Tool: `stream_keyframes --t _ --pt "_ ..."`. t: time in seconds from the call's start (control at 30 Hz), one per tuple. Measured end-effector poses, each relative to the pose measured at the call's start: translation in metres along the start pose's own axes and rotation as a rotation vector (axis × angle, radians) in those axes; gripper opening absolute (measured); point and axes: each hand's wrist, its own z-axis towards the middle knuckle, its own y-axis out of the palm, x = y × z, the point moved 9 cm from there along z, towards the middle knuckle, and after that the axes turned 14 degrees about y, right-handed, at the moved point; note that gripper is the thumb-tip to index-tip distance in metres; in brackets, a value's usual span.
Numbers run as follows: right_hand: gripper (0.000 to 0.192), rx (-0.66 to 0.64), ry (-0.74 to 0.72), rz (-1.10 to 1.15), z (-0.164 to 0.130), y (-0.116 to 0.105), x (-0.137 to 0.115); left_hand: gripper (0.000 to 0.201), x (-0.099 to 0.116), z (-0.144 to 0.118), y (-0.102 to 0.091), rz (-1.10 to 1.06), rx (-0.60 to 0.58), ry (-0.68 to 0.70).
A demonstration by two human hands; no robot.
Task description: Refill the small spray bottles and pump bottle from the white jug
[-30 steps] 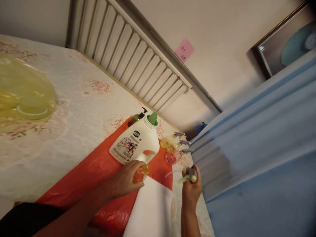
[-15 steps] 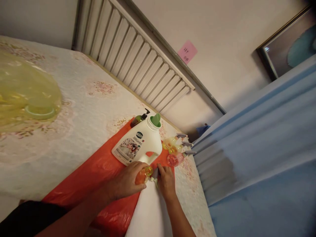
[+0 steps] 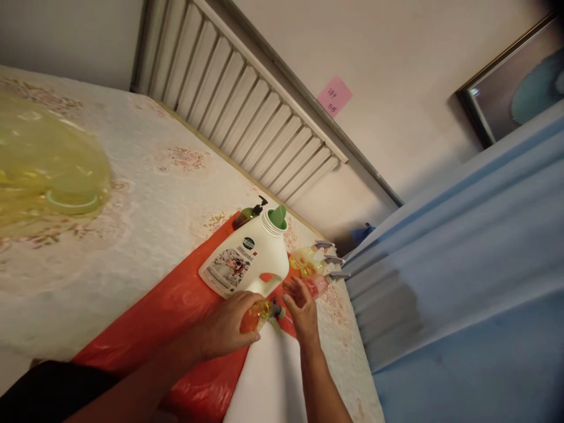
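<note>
Two bare hands work at the near end of a bed: the left hand (image 3: 229, 326) is clamped around a small orange bottle (image 3: 252, 315) lying on its side, and the right hand (image 3: 302, 308) sits just beside the bottle's neck with its fingers (image 3: 293, 289) spread apart, holding nothing that I can make out. A grey sprayer head (image 3: 276, 309) sits at the mouth of that bottle, between the two hands; whether it is fully seated or only pushed in I cannot tell. Under the wrists lie a white sheet (image 3: 268, 376) and a red plastic bag (image 3: 176, 317) spread over the flowered bed cover (image 3: 132, 194). Just beyond the hands a large white detergent jug (image 3: 247, 258) lies on the red plastic, uncapped, with a green spout showing at its mouth. To its right three small spray bottles (image 3: 314, 267) lie close together with their grey sprayers on, which reads as three finished and the orange one in hand as the last being closed. Behind the jug lies a dark green pump bottle (image 3: 247, 214). Farther left a yellow translucent bag (image 3: 48, 170) rests on the bed, and at the back stand a slatted headboard (image 3: 247, 106) and a wall with a pink note (image 3: 334, 96).
</note>
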Motion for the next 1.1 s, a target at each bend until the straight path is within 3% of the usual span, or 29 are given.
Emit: stream_keyframes --t 0.17,0.37,0.53,0.7,0.87,1.1 --pt "0.044 -0.161 0.004 0.162 0.009 0.032 -0.032 0.058 -0.003 0.000 0.001 -0.002 -0.005 0.002" --pt "0.018 -0.225 0.088 0.169 0.033 0.060 -0.030 0.050 0.003 0.003 -0.003 -0.030 -0.034 -0.030" --pt "0.021 -0.231 0.096 0.242 0.046 0.080 -0.042 0.048 0.005 0.004 -0.004 -0.050 -0.047 -0.042" --pt "0.018 -0.212 0.055 0.245 0.056 0.092 -0.071 0.046 0.004 0.005 -0.003 -0.080 -0.044 -0.035" --pt "0.016 -0.125 -0.008 0.219 0.064 0.079 -0.109 0.051 0.007 0.004 -0.007 -0.084 -0.026 -0.041" --pt "0.019 0.002 -0.061 0.149 0.057 0.009 -0.161 0.047 0.000 0.001 -0.008 -0.067 -0.009 -0.050"
